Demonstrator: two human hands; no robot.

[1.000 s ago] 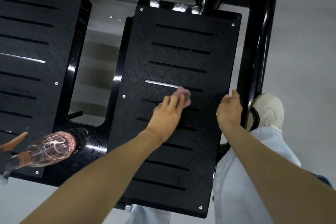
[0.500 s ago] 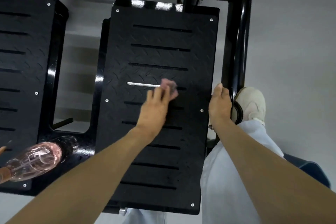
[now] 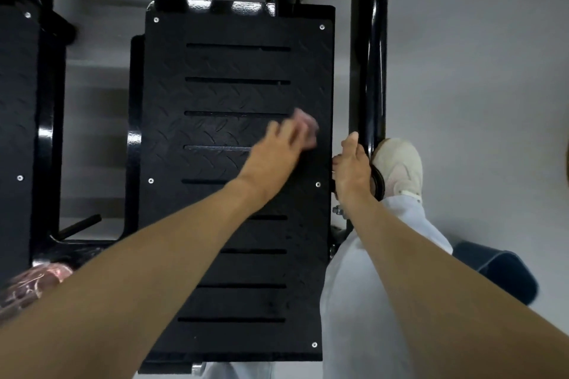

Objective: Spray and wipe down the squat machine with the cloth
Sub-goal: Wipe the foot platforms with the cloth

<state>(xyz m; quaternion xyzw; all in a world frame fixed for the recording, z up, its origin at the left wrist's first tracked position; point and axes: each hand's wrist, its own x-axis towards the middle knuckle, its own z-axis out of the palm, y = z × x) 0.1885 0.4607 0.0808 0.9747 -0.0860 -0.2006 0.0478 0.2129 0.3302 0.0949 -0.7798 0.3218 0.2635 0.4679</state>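
Note:
The squat machine's right foot plate (image 3: 215, 95) is black checkered steel with slots, and it fills the middle of the view. My left hand (image 3: 277, 151) lies on its right half and presses a small pink cloth (image 3: 306, 123) flat under the fingers; both are motion-blurred. My right hand (image 3: 352, 168) grips the plate's right edge, thumb on top and fingers curled round the side. A clear pink spray bottle (image 3: 34, 283) lies at the lower left, partly hidden by my left forearm.
A second black foot plate (image 3: 15, 132) is at the left, with a gap of grey floor between the two. The black frame upright (image 3: 374, 71) runs along the right edge. My pale shoe (image 3: 398, 166) stands beside it, and a dark object (image 3: 498, 271) lies on the floor.
My left hand has swept the cloth to the right and slightly upward across the plate. My right hand stays on the plate's edge. The view has shifted right.

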